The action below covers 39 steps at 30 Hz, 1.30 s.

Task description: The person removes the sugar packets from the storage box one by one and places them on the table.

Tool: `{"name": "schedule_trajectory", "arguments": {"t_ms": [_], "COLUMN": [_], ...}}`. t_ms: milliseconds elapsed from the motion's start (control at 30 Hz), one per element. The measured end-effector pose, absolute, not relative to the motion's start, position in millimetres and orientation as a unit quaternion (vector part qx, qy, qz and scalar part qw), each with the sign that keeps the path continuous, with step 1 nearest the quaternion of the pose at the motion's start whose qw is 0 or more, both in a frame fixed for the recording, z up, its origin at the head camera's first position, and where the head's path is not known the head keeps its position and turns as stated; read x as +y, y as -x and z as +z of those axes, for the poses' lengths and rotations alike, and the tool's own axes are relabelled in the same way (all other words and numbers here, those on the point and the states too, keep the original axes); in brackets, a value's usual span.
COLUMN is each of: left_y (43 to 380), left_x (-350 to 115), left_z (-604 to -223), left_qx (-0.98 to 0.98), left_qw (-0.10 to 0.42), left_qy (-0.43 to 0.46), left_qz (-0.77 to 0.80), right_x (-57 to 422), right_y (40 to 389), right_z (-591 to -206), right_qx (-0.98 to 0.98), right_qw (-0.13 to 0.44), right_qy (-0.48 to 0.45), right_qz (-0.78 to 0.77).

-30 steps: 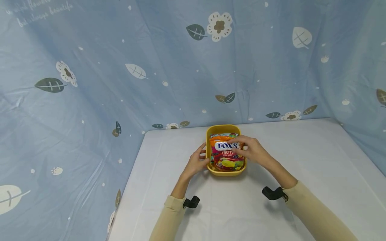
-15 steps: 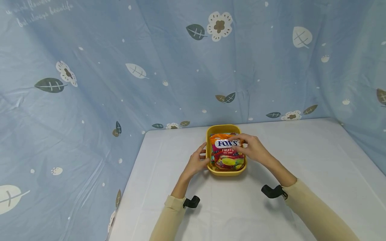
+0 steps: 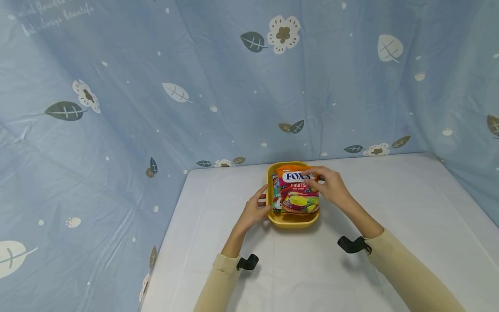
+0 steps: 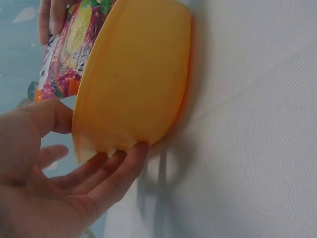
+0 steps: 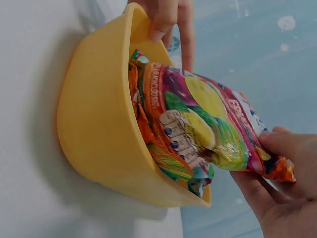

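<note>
A yellow plastic bin (image 3: 290, 224) stands on the white table, with candy bags inside. My left hand (image 3: 253, 211) grips its left side; in the left wrist view the fingers (image 4: 121, 176) lie against the outer wall and the thumb is at the rim. My right hand (image 3: 331, 186) pinches the upper right edge of a red and orange FOX'S Fruits candy bag (image 3: 298, 200). That bag is tilted and its upper end rises over the rim in the right wrist view. Below it, a teal and red packet (image 3: 277, 195) and an orange wrapper (image 5: 141, 119) show in part.
A white cloth covers the table (image 3: 390, 208). Close behind the bin hangs a blue curtain (image 3: 218, 108) printed with leaves and flowers, which also runs along the left side. Each wrist carries a black camera mount (image 3: 352, 245).
My right hand has raised the FOX'S bag and shifted it slightly back and right, uncovering the teal packet and part of the bin's front. My left hand stays on the bin.
</note>
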<state>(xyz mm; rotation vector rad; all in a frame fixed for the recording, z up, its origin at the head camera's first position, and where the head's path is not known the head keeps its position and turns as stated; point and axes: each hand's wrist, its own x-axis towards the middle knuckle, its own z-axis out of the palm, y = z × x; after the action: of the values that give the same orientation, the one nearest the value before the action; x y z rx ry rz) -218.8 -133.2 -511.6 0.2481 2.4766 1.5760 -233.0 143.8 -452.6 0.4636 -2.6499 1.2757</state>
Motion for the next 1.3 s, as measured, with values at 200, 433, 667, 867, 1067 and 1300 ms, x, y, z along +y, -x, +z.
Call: {"name": "schedule_trajectory", "arguments": {"t_ms": [200, 433, 667, 867, 1067, 1300], "left_y": [219.0, 217.9, 218.4, 218.9, 218.5, 218.4], "left_x": [-132.8, -132.4, -131.8, -132.0, -131.9, -132.9], "left_z": [-512.5, -511.6, -513.2, -513.0, -512.4, -512.2], "left_qx": [0.835, 0.833, 0.834, 0.838, 0.842, 0.846], "left_qw": [0.097, 0.099, 0.097, 0.099, 0.096, 0.095], "left_qy": [-0.086, -0.082, -0.081, -0.081, -0.085, -0.087], "left_qz": [0.535, 0.537, 0.538, 0.531, 0.524, 0.518], "right_x": [148.4, 154.0, 155.4, 157.7, 157.9, 154.8], "right_y": [237.5, 242.1, 241.2, 239.9, 237.4, 233.7], "right_z": [-458.6, -462.6, -466.2, -471.6, -472.9, -467.8], "right_qx": [-0.892, -0.895, -0.888, -0.886, -0.881, -0.869], "right_qw": [0.09, 0.033, -0.006, -0.013, -0.001, -0.006], "right_qy": [-0.113, -0.094, -0.117, -0.11, -0.129, -0.164], "right_qz": [0.429, 0.436, 0.445, 0.451, 0.455, 0.468]}}
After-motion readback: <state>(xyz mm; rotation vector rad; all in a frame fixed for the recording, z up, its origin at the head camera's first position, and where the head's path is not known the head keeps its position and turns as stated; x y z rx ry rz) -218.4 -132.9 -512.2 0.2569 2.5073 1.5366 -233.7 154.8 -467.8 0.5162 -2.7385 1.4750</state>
